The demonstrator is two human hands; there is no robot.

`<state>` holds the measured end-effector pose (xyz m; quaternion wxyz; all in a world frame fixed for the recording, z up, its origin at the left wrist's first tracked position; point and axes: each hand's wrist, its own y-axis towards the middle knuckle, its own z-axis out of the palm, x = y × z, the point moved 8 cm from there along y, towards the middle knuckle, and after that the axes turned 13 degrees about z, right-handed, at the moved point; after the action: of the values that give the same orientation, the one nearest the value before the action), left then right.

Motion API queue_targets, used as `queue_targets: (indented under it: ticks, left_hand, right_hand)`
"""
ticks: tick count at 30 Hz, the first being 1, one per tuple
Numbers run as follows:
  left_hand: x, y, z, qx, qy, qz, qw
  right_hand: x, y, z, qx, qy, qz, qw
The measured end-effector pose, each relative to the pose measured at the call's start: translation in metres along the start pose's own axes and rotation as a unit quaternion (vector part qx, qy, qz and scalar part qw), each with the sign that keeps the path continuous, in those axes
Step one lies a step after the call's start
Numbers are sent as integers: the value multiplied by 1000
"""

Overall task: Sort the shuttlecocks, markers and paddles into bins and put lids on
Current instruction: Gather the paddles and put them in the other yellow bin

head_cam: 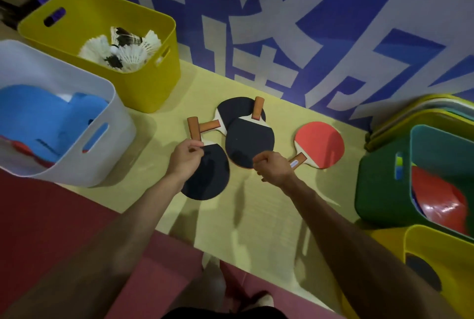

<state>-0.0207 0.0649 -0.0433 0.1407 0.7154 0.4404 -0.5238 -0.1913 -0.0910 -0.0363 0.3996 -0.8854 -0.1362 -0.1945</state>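
Desk (261, 216) carries the centre black paddle (250, 144). Just left of it, the left hand (187, 157) grasps a second black paddle (207, 180) at the neck. The right hand (272, 165) is curled at the centre paddle's near rim; whether it grasps anything cannot be told. A red paddle (320, 143) lies to the right.

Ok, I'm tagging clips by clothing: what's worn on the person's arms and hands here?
Nothing visible: the left hand and right hand are ungloved, the left forearm and right forearm bare of sleeves, and no watch, ring or bracelet shows.
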Motion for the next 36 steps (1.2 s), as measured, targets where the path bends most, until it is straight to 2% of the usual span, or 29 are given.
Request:
queue_targets:
  ticks: [4, 8, 12, 17, 21, 27, 32, 36]
  left_hand:
    - [10, 23, -4, -17, 35, -23, 999]
    - [13, 47, 4, -14, 23, -38, 999]
    - [25, 62, 11, -24, 14, -77, 997]
    - [35, 75, 8, -44, 50, -102, 993]
    - [34, 83, 8, -31, 86, -80, 993]
    - [14, 77, 11, -20, 48, -17, 998]
    - [-8, 70, 8, -9, 57, 16, 998]
    - [-29, 59, 2, -1, 92, 69, 993]
  right_hand:
    - [-3, 22, 5, -28, 6, 45, 999]
    - [-5, 45, 1, -52, 6, 66, 996]
    - [-14, 70, -6, -86, 62, 115, 988]
    - [-31, 88, 3, -80, 161, 182, 967]
    - [-46, 98, 7, -75, 235, 236, 940]
    - [-55, 117, 11, -82, 261, 268, 924]
    - [-46, 106, 4, -52, 320, 257, 910]
    - [-34, 89, -10, -30, 368, 204, 907]
